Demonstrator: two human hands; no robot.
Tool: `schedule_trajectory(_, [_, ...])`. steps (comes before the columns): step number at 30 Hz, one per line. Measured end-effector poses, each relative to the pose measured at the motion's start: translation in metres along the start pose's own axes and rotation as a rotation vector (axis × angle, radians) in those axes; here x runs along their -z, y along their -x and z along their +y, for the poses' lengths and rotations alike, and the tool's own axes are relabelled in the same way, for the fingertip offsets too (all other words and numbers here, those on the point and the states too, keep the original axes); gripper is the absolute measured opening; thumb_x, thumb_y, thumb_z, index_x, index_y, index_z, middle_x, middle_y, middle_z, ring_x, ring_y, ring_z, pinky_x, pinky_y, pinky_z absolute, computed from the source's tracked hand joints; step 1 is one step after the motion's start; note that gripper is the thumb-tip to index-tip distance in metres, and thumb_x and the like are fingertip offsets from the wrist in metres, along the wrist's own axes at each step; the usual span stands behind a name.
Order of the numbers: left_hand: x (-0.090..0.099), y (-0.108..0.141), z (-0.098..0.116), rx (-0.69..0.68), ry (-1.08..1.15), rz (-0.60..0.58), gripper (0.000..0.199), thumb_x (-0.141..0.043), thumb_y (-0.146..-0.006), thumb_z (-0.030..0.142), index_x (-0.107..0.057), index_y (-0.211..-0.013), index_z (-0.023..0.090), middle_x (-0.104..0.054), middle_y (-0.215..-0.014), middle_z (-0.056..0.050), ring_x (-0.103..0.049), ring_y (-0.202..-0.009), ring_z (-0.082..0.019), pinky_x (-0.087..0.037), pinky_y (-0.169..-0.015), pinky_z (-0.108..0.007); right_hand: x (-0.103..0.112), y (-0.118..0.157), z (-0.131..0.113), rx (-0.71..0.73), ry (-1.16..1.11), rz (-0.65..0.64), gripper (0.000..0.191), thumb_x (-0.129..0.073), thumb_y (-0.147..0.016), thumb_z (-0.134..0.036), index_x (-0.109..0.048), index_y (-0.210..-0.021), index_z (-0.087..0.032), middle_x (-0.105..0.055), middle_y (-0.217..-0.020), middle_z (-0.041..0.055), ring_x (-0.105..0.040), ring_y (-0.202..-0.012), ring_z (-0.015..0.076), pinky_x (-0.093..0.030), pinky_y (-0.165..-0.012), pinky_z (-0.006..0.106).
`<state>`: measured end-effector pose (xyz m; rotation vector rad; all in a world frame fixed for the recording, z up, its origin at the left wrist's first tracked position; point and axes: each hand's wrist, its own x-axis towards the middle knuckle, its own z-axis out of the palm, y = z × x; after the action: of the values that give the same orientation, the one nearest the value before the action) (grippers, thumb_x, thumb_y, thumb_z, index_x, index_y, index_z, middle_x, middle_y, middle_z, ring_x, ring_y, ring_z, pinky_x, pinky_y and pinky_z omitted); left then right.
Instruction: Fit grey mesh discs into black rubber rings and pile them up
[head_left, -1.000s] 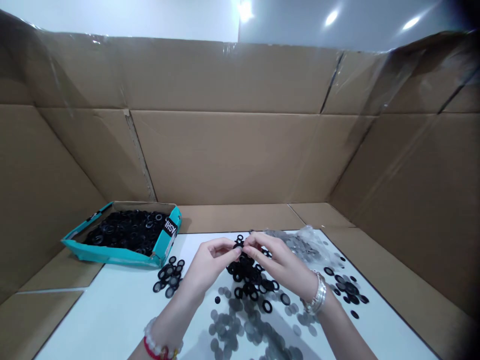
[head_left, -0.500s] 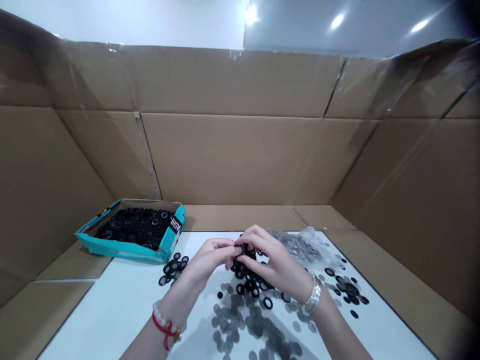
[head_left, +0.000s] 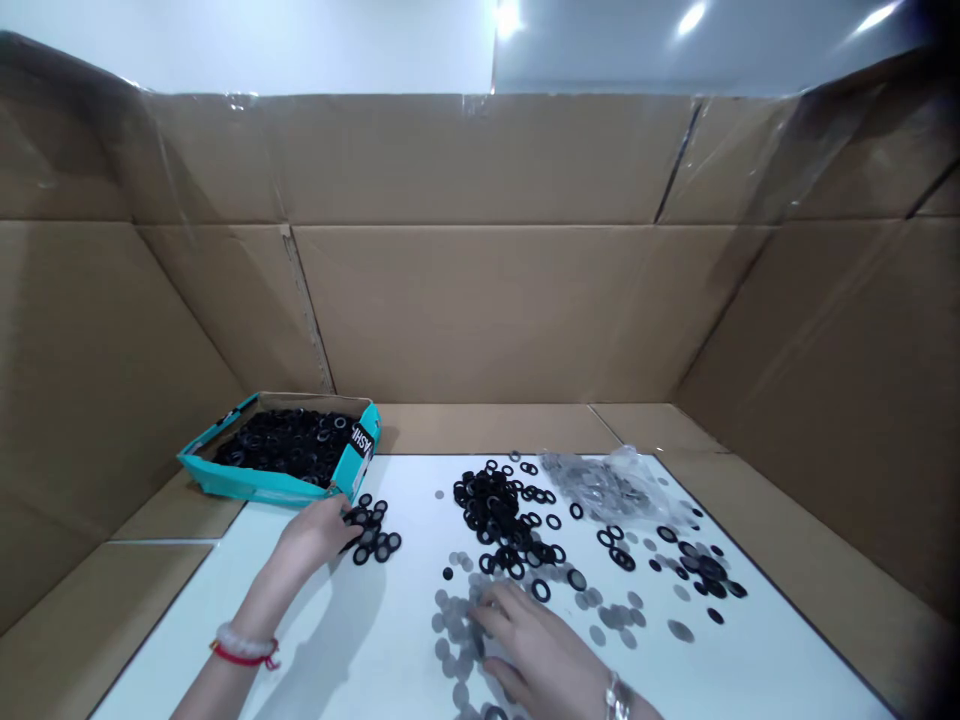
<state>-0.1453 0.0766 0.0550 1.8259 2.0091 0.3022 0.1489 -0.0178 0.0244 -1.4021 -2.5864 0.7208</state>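
At the left, my left hand [head_left: 315, 532] reaches to a small pile of black rings with grey discs in their middles [head_left: 381, 540]. Its fingertips touch the pile's near side, thumb and forefinger look apart, and I see nothing held in them. My right hand [head_left: 536, 645] is low over the scattered grey translucent discs [head_left: 454, 625] at the front centre. Its thumb and fingers are spread, slightly blurred, and part of the discs is hidden beneath. Beyond it lies a heap of black rings [head_left: 491, 505], with loose rings around it.
A teal open box [head_left: 255, 483] full of black rings stands at the back left. A clear plastic bag [head_left: 600, 485] of grey discs lies at the back right. Black discs [head_left: 709, 570] are scattered near the right edge. Cardboard walls [head_left: 480, 310] enclose the white table [head_left: 300, 620].
My hands were together over the ring heap, holding a small dark ring. They have parted: the left moved left to the small pile, the right came down toward the grey discs.
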Motion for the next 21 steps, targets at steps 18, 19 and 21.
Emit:
schedule_trajectory(18, [-0.108, -0.022, 0.106, -0.555, 0.141, 0.031, 0.017, -0.058, -0.082, 0.022, -0.063, -0.097, 0.016, -0.061, -0.100, -0.011, -0.058, -0.099, -0.025, -0.042, -0.089, -0.034, -0.002, 0.003, 0.009, -0.099, -0.358, 0.197, 0.021, -0.051, -0.078, -0.003, -0.060, -0.086, -0.020, -0.063, -0.085, 0.0021, -0.060, -0.078, 0.0180, -0.047, -0.069, 0.026])
schedule_trajectory(19, [-0.110, -0.023, 0.105, -0.549, 0.159, 0.035, 0.016, -0.058, -0.081, 0.020, -0.063, -0.096, 0.016, -0.062, -0.099, -0.011, -0.058, -0.097, -0.025, -0.043, -0.087, -0.034, 0.002, 0.004, 0.010, -0.077, -0.400, 0.230, 0.017, -0.051, -0.081, -0.006, -0.060, -0.084, -0.020, -0.062, -0.085, 0.0023, -0.060, -0.077, 0.0180, -0.047, -0.069, 0.027])
schedule_trajectory(21, [-0.116, -0.026, 0.104, -0.531, 0.195, 0.040, 0.014, -0.057, -0.080, 0.017, -0.063, -0.093, 0.017, -0.064, -0.092, -0.009, -0.060, -0.091, -0.024, -0.044, -0.082, -0.033, 0.015, 0.008, 0.013, -0.026, -0.535, 0.323, 0.011, -0.053, -0.087, -0.019, -0.060, -0.079, -0.021, -0.061, -0.083, 0.0028, -0.059, -0.077, 0.0188, -0.048, -0.070, 0.030])
